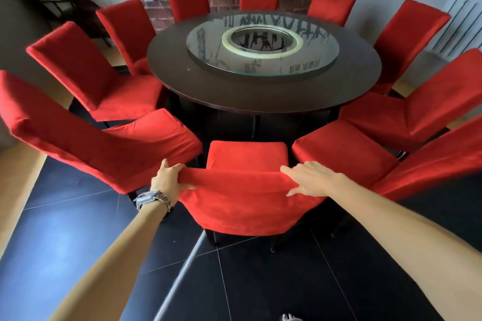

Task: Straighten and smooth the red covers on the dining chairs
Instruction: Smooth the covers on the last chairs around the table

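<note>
Cover (242, 203) sits over the back of the nearest chair (247, 155), at the table (182, 81). Left hand (169, 177) clenches its top left corner; right hand (310, 180) lies on the right corner, fingers seemingly straight.

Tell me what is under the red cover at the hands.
Only dark chair legs show below the red cover, which the left hand grips and the right hand touches; the frame is hidden.
</note>
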A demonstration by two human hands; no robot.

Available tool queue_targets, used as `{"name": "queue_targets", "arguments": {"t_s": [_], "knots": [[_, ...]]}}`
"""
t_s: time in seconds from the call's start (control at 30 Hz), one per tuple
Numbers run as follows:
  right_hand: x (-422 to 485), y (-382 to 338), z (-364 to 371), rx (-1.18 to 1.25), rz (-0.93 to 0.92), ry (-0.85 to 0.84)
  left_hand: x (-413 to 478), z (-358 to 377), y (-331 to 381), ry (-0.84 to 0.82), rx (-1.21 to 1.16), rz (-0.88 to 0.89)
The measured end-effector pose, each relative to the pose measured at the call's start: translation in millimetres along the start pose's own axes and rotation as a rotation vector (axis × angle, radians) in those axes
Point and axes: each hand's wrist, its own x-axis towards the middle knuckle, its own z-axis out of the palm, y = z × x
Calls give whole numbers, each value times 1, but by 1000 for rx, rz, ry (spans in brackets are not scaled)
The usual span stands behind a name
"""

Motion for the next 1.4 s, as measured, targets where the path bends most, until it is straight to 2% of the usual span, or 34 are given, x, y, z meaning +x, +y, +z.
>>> {"name": "queue_targets", "arguments": {"t_s": [0.27,0.33,0.4,0.5,0.53,0.57,0.6,0.7,0.77,0.87,0.97,1.1,1.4], "knots": [[7,-3,7,18,54,74,30,-5,4,-95,29,-14],[6,-4,6,8,85,33,33,-8,1,-136,73,3],[8,-4,-1,149,184,-141,31,-11,-2,-189,95,34],[19,-4,-39,416,374,-556,26,-29,-11,-341,130,68],[24,-8,-54,449,394,-611,24,-38,-16,-360,140,69],[31,-15,-65,505,389,-582,22,-47,-23,-355,153,67],[40,-25,-74,583,380,-482,19,-58,-31,-336,171,67],[70,-69,-84,785,333,7,12,-86,-60,-295,208,42],[87,-110,-92,707,262,129,7,-104,-83,-250,187,9],[108,-162,-106,409,115,216,7,-122,-116,-125,92,-16],[129,-192,-119,324,41,244,10,-135,-139,-53,57,-21],[166,-217,-135,282,10,183,24,-144,-165,38,173,-15],[293,-244,-157,323,52,5,107,-198,-218,46,255,18]]}}
